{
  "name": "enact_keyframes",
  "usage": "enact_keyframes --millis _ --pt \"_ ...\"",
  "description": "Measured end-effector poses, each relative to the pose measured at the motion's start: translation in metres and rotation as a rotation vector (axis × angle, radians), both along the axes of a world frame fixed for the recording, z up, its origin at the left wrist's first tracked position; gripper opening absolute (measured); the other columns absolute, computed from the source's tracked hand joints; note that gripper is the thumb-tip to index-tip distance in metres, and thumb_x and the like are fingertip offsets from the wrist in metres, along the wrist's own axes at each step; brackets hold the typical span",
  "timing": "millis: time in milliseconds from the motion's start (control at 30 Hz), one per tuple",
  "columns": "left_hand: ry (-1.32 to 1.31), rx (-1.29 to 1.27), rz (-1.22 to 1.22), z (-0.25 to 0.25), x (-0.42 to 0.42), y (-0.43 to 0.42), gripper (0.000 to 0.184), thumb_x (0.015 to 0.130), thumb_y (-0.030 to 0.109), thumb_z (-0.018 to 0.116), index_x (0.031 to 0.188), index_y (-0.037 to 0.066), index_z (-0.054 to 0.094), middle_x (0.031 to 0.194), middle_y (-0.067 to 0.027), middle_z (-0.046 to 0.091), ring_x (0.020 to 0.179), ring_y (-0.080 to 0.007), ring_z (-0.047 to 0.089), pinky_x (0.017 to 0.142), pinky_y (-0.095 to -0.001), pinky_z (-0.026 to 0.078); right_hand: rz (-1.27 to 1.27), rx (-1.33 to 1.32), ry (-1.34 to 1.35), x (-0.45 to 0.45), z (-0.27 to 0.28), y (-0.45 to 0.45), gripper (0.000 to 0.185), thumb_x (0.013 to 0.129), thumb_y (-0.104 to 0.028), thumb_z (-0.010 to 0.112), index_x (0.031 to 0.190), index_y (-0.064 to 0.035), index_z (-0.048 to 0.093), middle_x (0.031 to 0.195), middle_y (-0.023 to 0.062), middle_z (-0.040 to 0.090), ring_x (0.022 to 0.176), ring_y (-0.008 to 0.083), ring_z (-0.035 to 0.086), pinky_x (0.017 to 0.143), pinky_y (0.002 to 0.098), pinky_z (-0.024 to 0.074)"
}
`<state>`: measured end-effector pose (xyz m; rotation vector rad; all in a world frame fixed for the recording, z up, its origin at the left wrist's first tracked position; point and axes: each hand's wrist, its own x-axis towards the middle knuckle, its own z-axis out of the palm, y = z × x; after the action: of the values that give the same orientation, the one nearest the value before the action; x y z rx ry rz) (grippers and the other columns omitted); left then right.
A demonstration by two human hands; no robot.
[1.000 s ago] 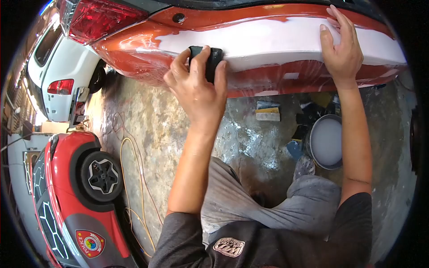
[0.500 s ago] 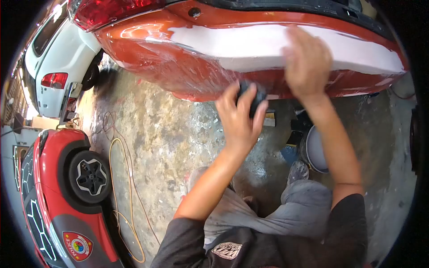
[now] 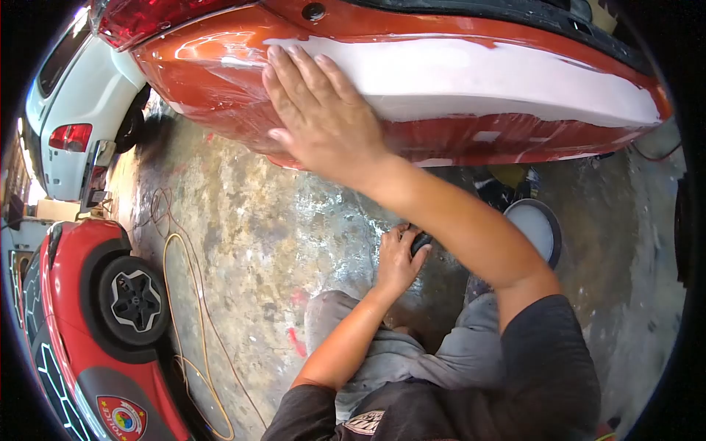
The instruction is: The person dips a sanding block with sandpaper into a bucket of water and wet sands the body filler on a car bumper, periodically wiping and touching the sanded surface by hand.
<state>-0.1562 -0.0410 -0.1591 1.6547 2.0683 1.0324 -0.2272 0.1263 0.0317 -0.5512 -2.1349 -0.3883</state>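
Note:
My right hand (image 3: 323,117) lies flat against the orange-red car bumper (image 3: 448,140), fingers stretched out and close together. Its fingertips reach the left end of a whitish, matte patch (image 3: 478,73) that runs along the bumper's upper part. Below the patch the bumper looks wet and streaked. Lower down, over the floor and in front of my knees, my left hand (image 3: 397,261) grips a small dark block (image 3: 421,241). Fingers cover most of that block, so its exact kind is unclear. My right forearm passes above and to the right of this hand.
A bucket (image 3: 557,239) of greyish liquid stands by my right leg, with dark items beside it under the bumper. To the left are a red car (image 3: 73,279) and a white car (image 3: 88,110). A yellowish hose (image 3: 200,309) loops across the wet, stained floor.
My right hand has swept left along the bumper, from the patch's right half to its left end. My left hand has dropped away from the bumper's lower edge, still holding the dark block.

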Motion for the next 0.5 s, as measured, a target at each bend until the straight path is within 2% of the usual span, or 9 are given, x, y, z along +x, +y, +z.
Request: enact_keyframes --millis 33,67,167,200,300,333,400,433,500 --pt "-0.032 0.011 0.030 -0.002 0.000 0.002 0.040 0.086 0.018 0.079 0.121 0.005 0.066 0.124 -0.0206 0.060 0.110 -0.0410 0.055 0.096 -0.0493 0.046 -0.008 0.091 -0.062 0.012 -0.009 0.009 0.095 0.093 -0.061 0.059 0.160 -0.0007 0.032 0.168 0.0206 0.028 0.156 0.0358 0.026 0.130 0.0508 0.0070" --pt "-0.077 -0.008 0.026 -0.005 -0.001 0.005 0.040 0.088 0.019 0.077 0.123 0.004 0.065 0.121 -0.0212 0.061 0.109 -0.0410 0.057 0.096 -0.0483 0.047 -0.021 0.081 -0.116 0.031 -0.019 0.016 0.092 0.094 -0.060 0.060 0.162 -0.0047 0.031 0.170 0.0167 0.025 0.158 0.0324 0.022 0.130 0.0508 0.0066" --pt "-0.328 -0.015 0.058 0.002 -0.002 0.019 0.038 0.093 0.019 0.074 0.126 0.003 0.065 0.121 -0.0201 0.062 0.113 -0.0378 0.057 0.096 -0.0426 0.047 -0.098 0.079 -0.220 0.098 -0.028 0.032 0.089 0.094 -0.055 0.061 0.162 -0.0052 0.031 0.170 0.0144 0.028 0.158 0.0298 0.024 0.130 0.0518 0.0076" --pt "-0.404 -0.041 0.053 0.001 -0.004 0.023 0.045 0.096 0.021 0.073 0.135 0.001 0.059 0.122 -0.0189 0.061 0.113 -0.0313 0.059 0.095 -0.0377 0.048 -0.097 0.097 -0.224 0.119 -0.030 0.038 0.087 0.094 -0.052 0.063 0.161 -0.0053 0.032 0.169 0.0146 0.029 0.157 0.0297 0.025 0.129 0.0526 0.0092" --pt "-0.831 0.009 0.174 -0.004 0.001 0.036 0.055 0.098 0.022 0.072 0.143 0.000 0.051 0.125 -0.0171 0.059 0.113 -0.0266 0.058 0.094 -0.0364 0.049 -0.134 -0.014 -0.210 0.173 -0.029 0.041 0.077 0.094 -0.039 0.067 0.157 -0.0034 0.039 0.166 0.0186 0.034 0.153 0.0339 0.033 0.126 0.0548 0.0201" --pt "-0.921 0.053 0.208 -0.002 0.002 0.039 0.063 0.097 0.020 0.074 0.147 -0.004 0.044 0.118 -0.0146 0.058 0.098 -0.0174 0.059 0.084 -0.0308 0.052 -0.067 -0.065 -0.138 0.183 -0.030 0.035 0.074 0.094 -0.035 0.067 0.155 -0.0023 0.041 0.164 0.0202 0.036 0.151 0.0353 0.036 0.124 0.0552 0.0236" --pt "-1.032 0.025 0.277 -0.005 0.001 0.043 0.067 0.095 0.021 0.076 0.148 -0.003 0.043 0.117 -0.0131 0.057 0.098 -0.0159 0.059 0.082 -0.0289 0.052 0.073 -0.168 0.005 0.200 -0.037 0.015 0.067 0.092 -0.026 0.068 0.150 0.0000 0.046 0.160 0.0233 0.040 0.147 0.0380 0.041 0.120 0.0560 0.0305" --pt "-1.086 0.008 0.313 -0.012 0.001 0.045 0.069 0.094 0.021 0.077 0.149 -0.002 0.042 0.116 -0.0123 0.056 0.097 -0.0152 0.059 0.081 -0.0279 0.051 0.169 -0.172 -0.161 0.208 -0.041 0.003 0.063 0.090 -0.020 0.066 0.146 0.0034 0.049 0.154 0.0276 0.045 0.142 0.0418 0.045 0.118 0.0557 0.0352" --pt "-1.291 -0.021 0.329 -0.024 0.005 0.050 0.064 0.094 0.027 0.076 0.143 0.000 0.045 0.115 -0.0084 0.055 0.092 -0.0128 0.057 0.078 -0.0268 0.051 0.187 -0.473 -0.409 0.203 -0.055 -0.032 0.076 0.082 -0.018 0.072 0.148 0.0078 0.044 0.153 0.0262 0.047 0.143 0.0423 0.044 0.119 0.0540 0.0339"
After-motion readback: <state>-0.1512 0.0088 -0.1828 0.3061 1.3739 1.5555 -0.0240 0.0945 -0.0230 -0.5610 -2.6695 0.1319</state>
